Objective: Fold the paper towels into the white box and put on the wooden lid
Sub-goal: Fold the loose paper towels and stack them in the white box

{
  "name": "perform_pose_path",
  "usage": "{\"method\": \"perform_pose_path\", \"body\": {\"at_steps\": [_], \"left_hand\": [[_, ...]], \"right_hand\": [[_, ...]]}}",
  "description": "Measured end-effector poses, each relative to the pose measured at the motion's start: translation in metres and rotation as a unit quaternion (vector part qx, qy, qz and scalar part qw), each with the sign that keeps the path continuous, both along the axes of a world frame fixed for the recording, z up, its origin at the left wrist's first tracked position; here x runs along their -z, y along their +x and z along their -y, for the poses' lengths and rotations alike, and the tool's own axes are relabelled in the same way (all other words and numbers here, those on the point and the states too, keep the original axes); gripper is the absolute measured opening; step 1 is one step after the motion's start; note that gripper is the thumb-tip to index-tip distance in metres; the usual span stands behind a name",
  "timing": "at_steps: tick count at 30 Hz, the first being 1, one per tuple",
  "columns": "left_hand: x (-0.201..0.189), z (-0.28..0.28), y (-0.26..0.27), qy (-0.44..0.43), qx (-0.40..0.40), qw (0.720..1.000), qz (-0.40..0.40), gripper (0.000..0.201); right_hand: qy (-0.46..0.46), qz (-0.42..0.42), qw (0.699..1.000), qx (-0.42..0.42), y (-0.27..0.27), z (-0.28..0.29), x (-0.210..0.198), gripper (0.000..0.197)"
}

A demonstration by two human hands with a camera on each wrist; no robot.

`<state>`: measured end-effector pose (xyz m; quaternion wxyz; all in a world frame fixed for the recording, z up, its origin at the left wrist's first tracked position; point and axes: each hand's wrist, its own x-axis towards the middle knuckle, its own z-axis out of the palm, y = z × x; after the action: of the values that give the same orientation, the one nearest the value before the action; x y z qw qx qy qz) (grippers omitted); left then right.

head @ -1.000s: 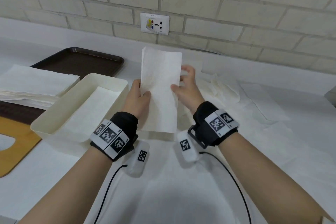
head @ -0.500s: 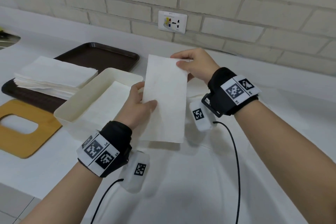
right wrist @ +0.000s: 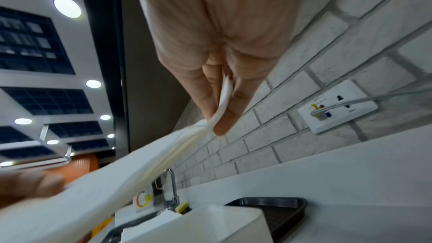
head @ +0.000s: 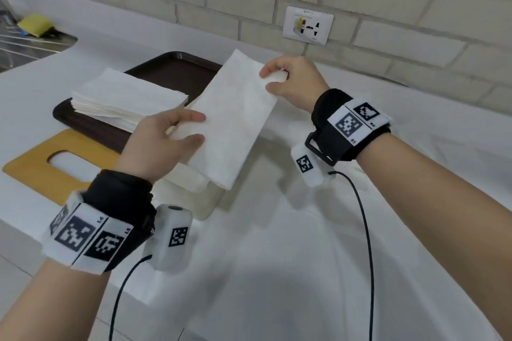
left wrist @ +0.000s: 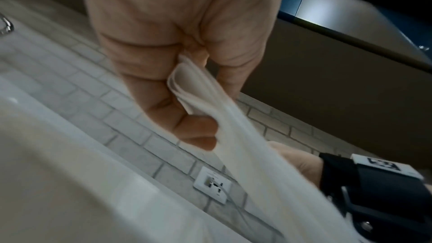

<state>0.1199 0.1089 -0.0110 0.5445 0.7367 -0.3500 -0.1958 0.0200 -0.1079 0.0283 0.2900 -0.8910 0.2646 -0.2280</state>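
A folded paper towel [head: 232, 119] is held in the air between both hands, lying as a long strip that runs from about 1 o'clock at its far end down to 7 o'clock at its near end. The right hand [head: 293, 80] has its grip pinched on the far corner, at 1 o'clock from the sheet's middle; in the right wrist view the thumb and fingers [right wrist: 210, 99] are pressed together with the layered edge of the towel [right wrist: 224, 97] between them. The left hand [head: 155, 147] has its grip closed on the long near-left edge, at about 8 o'clock from the middle, thumb on top and fingers beneath; the left wrist view shows the folded layers [left wrist: 210, 117] running out between thumb and curled fingers.

The towel hangs just above the white box [head: 205, 202], covering most of it, so only the box's near corner shows under the sheet's lower end. The wooden lid [head: 36, 169] with its oblong cut-out lies flat on the white table [head: 304, 271], at 9 o'clock from the box. A stack of paper towels [head: 127, 99] sits on a dark brown tray [head: 180, 69] at 10 o'clock from the held sheet. A wall socket [head: 308, 25] is set in the brick wall at 12 o'clock.
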Motion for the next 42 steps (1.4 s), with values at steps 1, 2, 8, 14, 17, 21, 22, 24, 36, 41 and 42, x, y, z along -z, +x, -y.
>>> {"method": "perform_pose_path", "body": {"at_steps": [1, 2, 8, 14, 17, 21, 22, 24, 36, 41, 42], "left_hand": [[0.001, 0.0, 0.006, 0.022, -0.011, 0.999, 0.027, 0.032], [0.003, 0.001, 0.011, 0.054, -0.024, 0.996, 0.061, 0.036], [0.026, 0.009, 0.026, 0.279, -0.025, 0.943, 0.182, 0.051], [0.025, 0.019, 0.031, 0.414, 0.067, 0.871, 0.254, 0.058], [0.023, 0.023, 0.029, 0.476, 0.105, 0.81, 0.327, 0.046], [0.026, 0.023, 0.024, 0.474, 0.081, 0.765, 0.429, 0.039], [0.025, 0.023, 0.022, 0.455, 0.082, 0.765, 0.448, 0.039], [0.025, 0.024, 0.021, 0.435, 0.116, 0.775, 0.443, 0.043], [0.019, 0.034, 0.012, 0.529, 0.21, 0.74, 0.359, 0.058], [0.008, 0.025, 0.007, 0.509, 0.18, 0.762, 0.358, 0.04], [0.003, 0.021, 0.005, 0.49, 0.16, 0.782, 0.349, 0.037]], "right_hand": [[-0.025, -0.013, 1.0, -0.001, 0.008, -0.001, 0.002, 0.025], [-0.044, -0.029, 0.999, -0.002, 0.016, -0.003, 0.005, 0.027], [-0.077, -0.188, 0.978, -0.056, 0.052, -0.017, 0.039, 0.033], [-0.151, -0.391, 0.903, -0.096, 0.073, -0.025, 0.046, 0.042], [-0.154, -0.432, 0.884, -0.085, 0.082, -0.027, 0.053, 0.038], [-0.193, -0.374, 0.901, -0.103, 0.089, -0.029, 0.062, 0.031], [-0.217, -0.363, 0.898, -0.122, 0.089, -0.03, 0.062, 0.031], [-0.221, -0.393, 0.878, -0.157, 0.087, -0.028, 0.063, 0.039], [-0.199, -0.49, 0.822, -0.212, 0.095, -0.027, 0.064, 0.065], [-0.137, -0.353, 0.912, -0.158, 0.07, -0.031, 0.051, 0.038], [-0.128, -0.32, 0.928, -0.141, 0.061, -0.033, 0.047, 0.035]]}}
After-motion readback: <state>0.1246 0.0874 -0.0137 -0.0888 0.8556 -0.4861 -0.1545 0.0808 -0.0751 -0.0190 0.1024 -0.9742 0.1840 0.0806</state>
